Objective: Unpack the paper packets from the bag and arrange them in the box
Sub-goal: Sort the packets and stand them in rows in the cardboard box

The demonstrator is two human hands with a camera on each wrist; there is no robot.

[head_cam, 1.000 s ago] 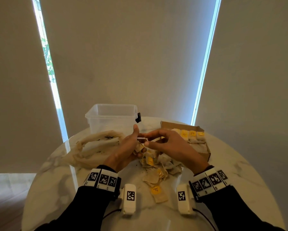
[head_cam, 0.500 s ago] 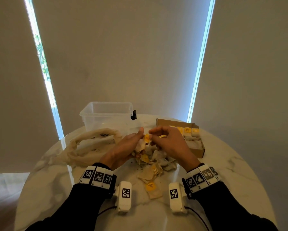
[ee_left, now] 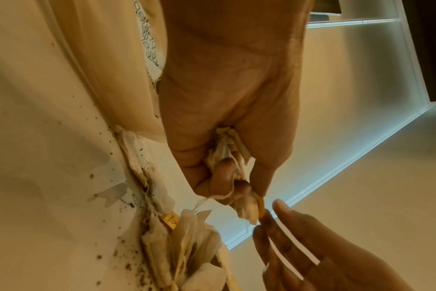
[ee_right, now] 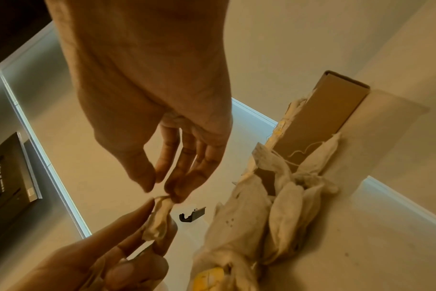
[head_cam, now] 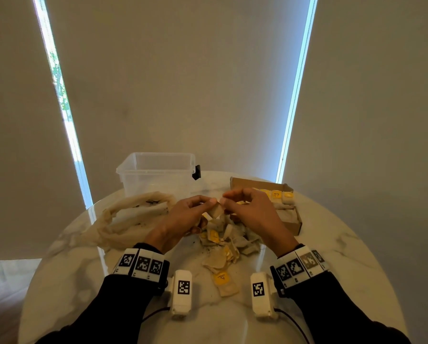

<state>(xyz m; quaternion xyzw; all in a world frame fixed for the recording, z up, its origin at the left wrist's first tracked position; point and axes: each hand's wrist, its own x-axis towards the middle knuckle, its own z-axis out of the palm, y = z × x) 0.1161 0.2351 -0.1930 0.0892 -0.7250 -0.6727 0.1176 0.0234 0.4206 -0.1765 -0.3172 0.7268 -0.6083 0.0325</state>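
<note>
A: Noting hands. Left hand (head_cam: 183,218) is gripping a crumpled tea bag (head_cam: 216,210) just above the pile; left wrist view shows fingers curled round it with more paper bunched in the palm. Right hand (head_cam: 253,212) is closing thumb and forefinger narrowly on the bag's upper edge, so both are holding the same packet.

B: Change from a second ago?

A: Then the fingertips were meeting higher up on something small, seemingly the tag. Now both hands are sitting lower, over the heap, working the bag itself. I'm reading that as untangling one packet from its string before boxing it.

B: Where's everything lying?

A: Loose packets (head_cam: 229,247) are heaped mid-table, one with a yellow tag (head_cam: 221,279) at 6 o'clock from the heap. Cardboard box (head_cam: 296,225) is at 2 o'clock, a row of yellow-tagged packets (head_cam: 277,194) already lining its far end. Emptied cloth bag (head_cam: 131,217) is slumping at 9 o'clock; clear plastic tub (head_cam: 158,170) at 11.

B: Condition?

A: Packets are looking soft, wrinkled, strings crossing; dark crumbs are scattering over the marble table (head_cam: 332,256).
</note>
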